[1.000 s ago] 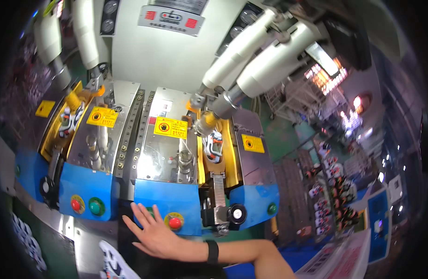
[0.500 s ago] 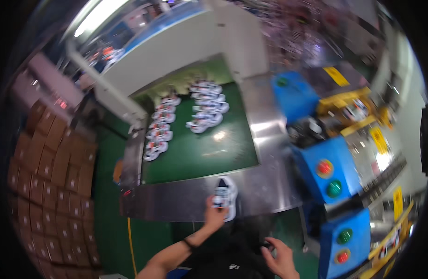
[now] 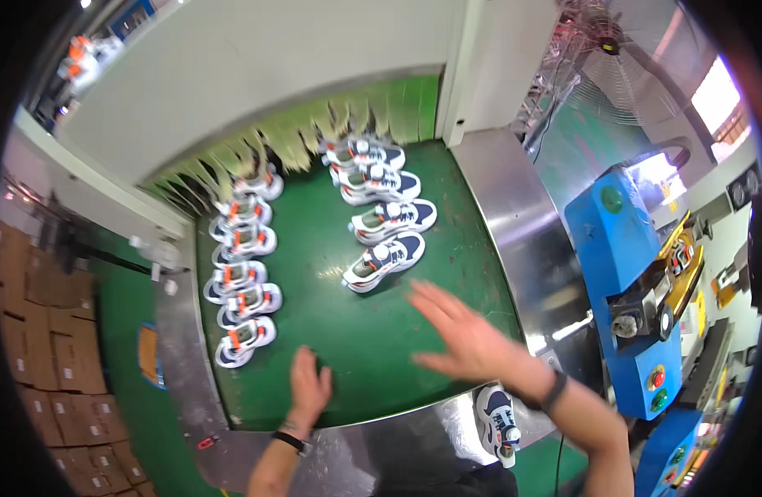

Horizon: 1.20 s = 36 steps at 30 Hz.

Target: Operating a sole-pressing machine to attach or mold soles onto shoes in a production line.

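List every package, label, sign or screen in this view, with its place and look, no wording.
Cardboard boxes: stacked in rows at the far left, brown, rectangular.
Sticker: on the green floor left of the steel conveyor rim, rounded, blue with an orange middle.
Warning label: on the machine at the right edge, yellow, seen edge-on.
No screens visible.

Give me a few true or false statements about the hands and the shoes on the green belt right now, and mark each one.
1. The left hand lies flat on the green belt. True.
2. The right hand grips a shoe. False: it is open, fingers spread, holding nothing.
3. Two rows of shoes lie on the belt. True: a left row and a right row.
4. A lone shoe rests on the metal ledge near the right wrist. True.
5. The belt is red. False: it is green.
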Each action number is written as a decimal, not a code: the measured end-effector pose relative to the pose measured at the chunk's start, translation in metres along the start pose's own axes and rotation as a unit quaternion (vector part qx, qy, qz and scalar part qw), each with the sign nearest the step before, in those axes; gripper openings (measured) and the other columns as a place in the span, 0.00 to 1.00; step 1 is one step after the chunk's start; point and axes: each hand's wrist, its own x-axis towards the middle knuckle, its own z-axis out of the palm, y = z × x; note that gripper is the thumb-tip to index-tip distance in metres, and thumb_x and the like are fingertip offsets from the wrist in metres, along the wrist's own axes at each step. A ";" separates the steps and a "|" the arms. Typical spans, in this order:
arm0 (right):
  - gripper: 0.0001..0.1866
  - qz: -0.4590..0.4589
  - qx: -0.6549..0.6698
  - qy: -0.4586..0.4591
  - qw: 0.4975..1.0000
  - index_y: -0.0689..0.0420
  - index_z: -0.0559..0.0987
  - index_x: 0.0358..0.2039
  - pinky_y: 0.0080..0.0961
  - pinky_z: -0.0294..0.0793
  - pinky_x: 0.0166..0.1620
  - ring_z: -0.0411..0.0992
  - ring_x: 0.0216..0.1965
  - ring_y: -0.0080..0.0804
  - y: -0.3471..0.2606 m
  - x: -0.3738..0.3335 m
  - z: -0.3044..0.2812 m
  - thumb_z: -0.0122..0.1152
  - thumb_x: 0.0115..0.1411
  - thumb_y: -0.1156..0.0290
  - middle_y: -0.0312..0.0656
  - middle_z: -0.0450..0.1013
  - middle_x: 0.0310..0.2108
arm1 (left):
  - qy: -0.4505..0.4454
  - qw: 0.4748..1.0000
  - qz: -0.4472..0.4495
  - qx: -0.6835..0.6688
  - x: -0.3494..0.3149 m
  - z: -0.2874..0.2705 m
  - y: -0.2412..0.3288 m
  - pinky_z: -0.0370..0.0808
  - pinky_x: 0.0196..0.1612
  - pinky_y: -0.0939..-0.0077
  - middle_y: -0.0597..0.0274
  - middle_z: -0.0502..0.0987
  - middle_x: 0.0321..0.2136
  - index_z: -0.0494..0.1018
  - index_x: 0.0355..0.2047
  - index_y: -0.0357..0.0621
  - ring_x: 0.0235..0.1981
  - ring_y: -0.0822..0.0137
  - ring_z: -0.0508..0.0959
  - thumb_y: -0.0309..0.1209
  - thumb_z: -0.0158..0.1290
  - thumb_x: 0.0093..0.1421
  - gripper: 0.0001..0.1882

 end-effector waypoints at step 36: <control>0.12 0.142 0.138 0.387 0.901 0.62 0.77 0.42 0.28 0.69 0.20 0.72 0.16 0.40 -0.151 -0.356 -0.092 0.59 0.56 0.75 0.50 0.72 0.19 | -0.352 0.505 -0.264 -0.743 -0.105 -0.116 0.450 0.76 0.46 0.67 0.51 0.76 0.42 0.65 0.51 0.35 0.41 0.60 0.78 0.40 0.44 0.58 0.25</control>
